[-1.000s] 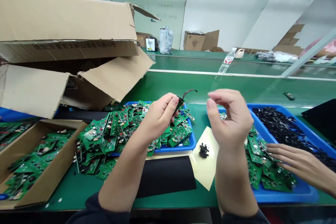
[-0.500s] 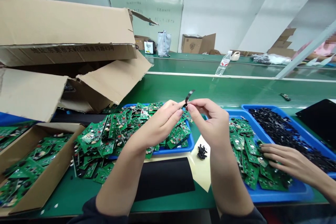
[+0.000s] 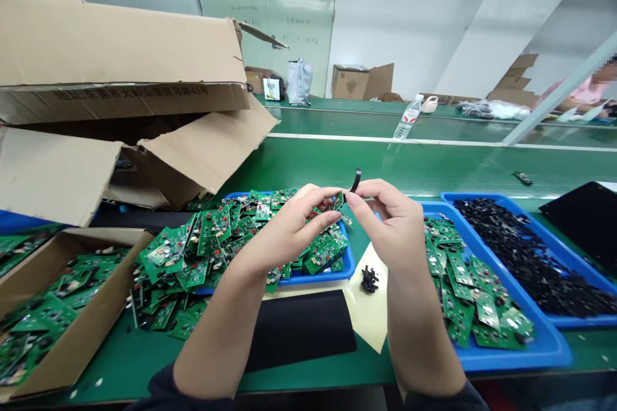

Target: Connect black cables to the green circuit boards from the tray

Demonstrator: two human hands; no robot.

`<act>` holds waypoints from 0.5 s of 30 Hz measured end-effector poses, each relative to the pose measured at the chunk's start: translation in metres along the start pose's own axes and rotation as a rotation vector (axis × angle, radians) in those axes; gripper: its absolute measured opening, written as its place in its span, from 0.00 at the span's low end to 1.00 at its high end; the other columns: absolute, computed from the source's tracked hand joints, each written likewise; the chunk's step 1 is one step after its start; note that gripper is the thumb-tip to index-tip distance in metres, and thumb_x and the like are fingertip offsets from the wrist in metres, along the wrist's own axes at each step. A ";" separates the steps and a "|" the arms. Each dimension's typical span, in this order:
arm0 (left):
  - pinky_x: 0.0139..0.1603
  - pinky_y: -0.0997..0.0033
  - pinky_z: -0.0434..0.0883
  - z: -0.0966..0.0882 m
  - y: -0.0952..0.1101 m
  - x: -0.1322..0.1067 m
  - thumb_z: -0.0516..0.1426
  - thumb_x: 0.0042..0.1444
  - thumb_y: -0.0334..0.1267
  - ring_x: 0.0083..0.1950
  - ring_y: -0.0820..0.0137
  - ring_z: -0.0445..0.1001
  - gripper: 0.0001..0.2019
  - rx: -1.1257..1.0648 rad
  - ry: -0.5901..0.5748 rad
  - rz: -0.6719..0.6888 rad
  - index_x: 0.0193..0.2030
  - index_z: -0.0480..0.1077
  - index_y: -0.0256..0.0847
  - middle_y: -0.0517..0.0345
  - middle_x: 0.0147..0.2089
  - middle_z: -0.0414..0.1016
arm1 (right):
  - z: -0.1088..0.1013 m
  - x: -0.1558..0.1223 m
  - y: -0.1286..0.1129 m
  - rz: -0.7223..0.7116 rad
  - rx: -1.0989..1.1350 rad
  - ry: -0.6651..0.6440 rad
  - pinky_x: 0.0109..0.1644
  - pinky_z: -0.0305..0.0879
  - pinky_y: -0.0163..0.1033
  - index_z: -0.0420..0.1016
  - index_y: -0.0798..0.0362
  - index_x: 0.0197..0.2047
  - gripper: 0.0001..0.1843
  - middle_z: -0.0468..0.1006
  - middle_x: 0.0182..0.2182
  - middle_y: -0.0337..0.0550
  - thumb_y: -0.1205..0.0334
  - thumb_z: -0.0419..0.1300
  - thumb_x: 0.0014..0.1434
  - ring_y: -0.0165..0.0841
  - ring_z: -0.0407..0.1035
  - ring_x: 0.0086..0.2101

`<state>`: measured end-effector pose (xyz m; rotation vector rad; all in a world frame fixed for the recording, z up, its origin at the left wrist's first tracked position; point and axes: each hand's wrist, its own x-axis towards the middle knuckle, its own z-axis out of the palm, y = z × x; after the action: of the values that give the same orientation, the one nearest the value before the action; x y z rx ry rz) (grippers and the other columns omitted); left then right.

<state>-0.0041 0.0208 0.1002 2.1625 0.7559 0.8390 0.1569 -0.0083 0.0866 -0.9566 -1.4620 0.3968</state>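
Observation:
My left hand point(image 3: 294, 228) and my right hand point(image 3: 390, 221) meet above the bench, fingers pinched together. Between them they hold a small green circuit board point(image 3: 337, 201) with a thin black strip point(image 3: 355, 180) curving up from it. Below my left hand a blue tray point(image 3: 337, 270) is heaped with green circuit boards point(image 3: 216, 237). Under my right hand a yellowish sheet point(image 3: 369, 311) carries a small clump of black parts point(image 3: 369, 279).
A second blue tray point(image 3: 540, 350) of boards lies at the right, and a third point(image 3: 578, 318) holds black parts. A cardboard box point(image 3: 53, 314) of boards sits at the left, with a large open carton point(image 3: 120, 90) behind. A black mat point(image 3: 299, 327) lies in front. A water bottle point(image 3: 405, 122) stands on the far belt.
My right hand came in from the right and joined my left on the small board. The black strip now stands more upright. Another person's hand has left the right tray.

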 end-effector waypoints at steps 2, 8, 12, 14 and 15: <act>0.49 0.66 0.66 0.001 -0.001 0.001 0.51 0.62 0.38 0.49 0.67 0.68 0.15 -0.003 0.022 0.001 0.55 0.66 0.43 0.52 0.47 0.70 | 0.000 0.001 0.002 -0.004 0.032 -0.011 0.35 0.69 0.37 0.73 0.51 0.29 0.05 0.75 0.29 0.40 0.65 0.58 0.56 0.31 0.70 0.33; 0.45 0.65 0.69 0.003 -0.011 0.004 0.51 0.62 0.39 0.45 0.67 0.69 0.16 0.042 0.154 0.016 0.55 0.66 0.41 0.51 0.43 0.69 | -0.009 0.001 -0.001 -0.022 0.093 -0.147 0.39 0.69 0.39 0.76 0.50 0.31 0.04 0.75 0.33 0.41 0.66 0.59 0.56 0.32 0.71 0.37; 0.45 0.65 0.70 0.002 -0.014 0.005 0.54 0.60 0.37 0.44 0.68 0.69 0.16 0.118 0.277 0.112 0.55 0.66 0.42 0.53 0.41 0.67 | -0.015 0.000 -0.004 0.079 0.240 -0.233 0.37 0.71 0.38 0.76 0.51 0.33 0.04 0.76 0.32 0.41 0.62 0.60 0.56 0.31 0.72 0.34; 0.45 0.66 0.71 0.001 -0.013 0.005 0.56 0.59 0.35 0.44 0.69 0.69 0.17 0.163 0.318 0.209 0.55 0.66 0.44 0.53 0.42 0.66 | -0.013 0.002 -0.001 0.185 0.342 -0.166 0.33 0.71 0.37 0.73 0.52 0.29 0.11 0.75 0.27 0.40 0.55 0.58 0.58 0.29 0.71 0.28; 0.45 0.67 0.71 0.001 -0.012 0.004 0.56 0.58 0.34 0.44 0.69 0.69 0.17 0.195 0.349 0.254 0.55 0.66 0.45 0.54 0.43 0.66 | -0.012 0.003 0.001 0.236 0.390 -0.145 0.31 0.71 0.36 0.71 0.52 0.26 0.15 0.74 0.25 0.39 0.52 0.56 0.59 0.29 0.71 0.26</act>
<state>-0.0036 0.0305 0.0920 2.3475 0.7662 1.3495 0.1685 -0.0093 0.0895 -0.7957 -1.3371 0.9051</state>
